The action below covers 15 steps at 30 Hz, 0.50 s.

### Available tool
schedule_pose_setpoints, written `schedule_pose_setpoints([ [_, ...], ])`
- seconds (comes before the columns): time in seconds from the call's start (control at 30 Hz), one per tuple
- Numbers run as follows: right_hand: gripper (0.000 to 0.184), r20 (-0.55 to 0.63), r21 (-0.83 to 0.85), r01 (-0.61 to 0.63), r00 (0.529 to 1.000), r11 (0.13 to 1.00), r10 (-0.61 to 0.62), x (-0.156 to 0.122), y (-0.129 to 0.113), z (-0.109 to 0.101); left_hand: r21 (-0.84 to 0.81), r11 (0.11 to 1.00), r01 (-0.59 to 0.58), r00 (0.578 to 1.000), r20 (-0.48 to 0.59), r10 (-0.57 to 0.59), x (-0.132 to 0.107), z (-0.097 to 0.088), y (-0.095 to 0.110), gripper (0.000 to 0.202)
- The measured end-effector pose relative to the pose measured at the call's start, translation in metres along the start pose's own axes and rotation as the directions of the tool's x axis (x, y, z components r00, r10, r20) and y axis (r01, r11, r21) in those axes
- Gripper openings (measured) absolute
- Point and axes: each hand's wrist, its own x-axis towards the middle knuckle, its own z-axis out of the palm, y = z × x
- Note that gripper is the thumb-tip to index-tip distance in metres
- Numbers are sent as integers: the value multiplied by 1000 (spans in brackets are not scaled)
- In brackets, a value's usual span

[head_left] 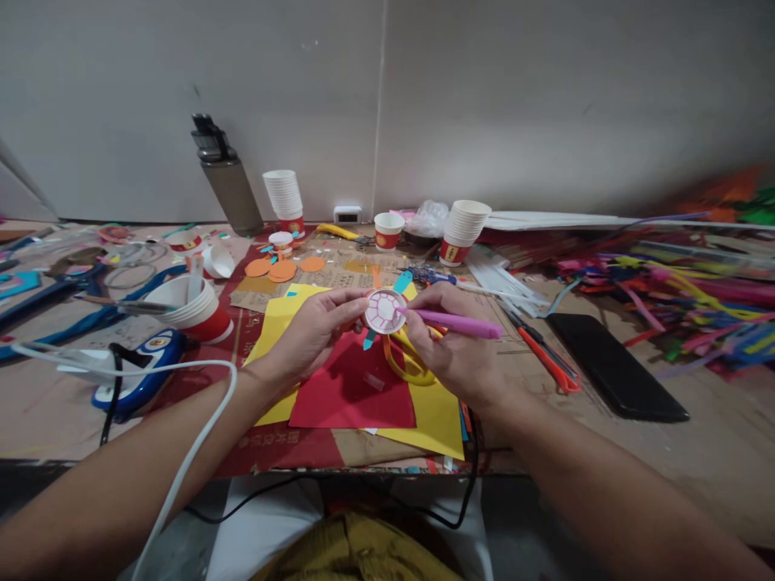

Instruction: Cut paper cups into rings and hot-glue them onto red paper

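My left hand (330,327) pinches the edge of a small paper-cup turtle (383,313), its round white bottom facing me. Pink lines form a shell pattern on that white disc, and blue and orange paper pieces stick out around it. In my right hand (451,339) is a pink marker (463,324), its tip at the disc's surface. Below the hands lie a red paper sheet (351,387) and yellow paper (439,424). Yellow-handled scissors (415,363) rest partly hidden beneath my right hand.
Stacked paper cups (463,230) stand at the back, near a dark bottle (230,181). Orange paper circles (282,270) lie at the back left. To the right are a red utility knife (548,359), a black phone (617,367) and colourful pipe cleaners (696,307). A white cable (227,387) crosses my left forearm.
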Motion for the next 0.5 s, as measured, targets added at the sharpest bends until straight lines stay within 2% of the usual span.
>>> schedule_pose_setpoints([
  [0.2, 9, -6, -20, 8, 1000, 1000, -8, 0, 0, 0, -16, 1000, 23, 1000, -6, -23, 1, -1, -1, 27],
  [0.5, 6, -17, -69, 35, 999, 997, -36, -1, 3, 1, -58, 998, -17, 1000, 16, 18, 4, -1, -4, 24],
])
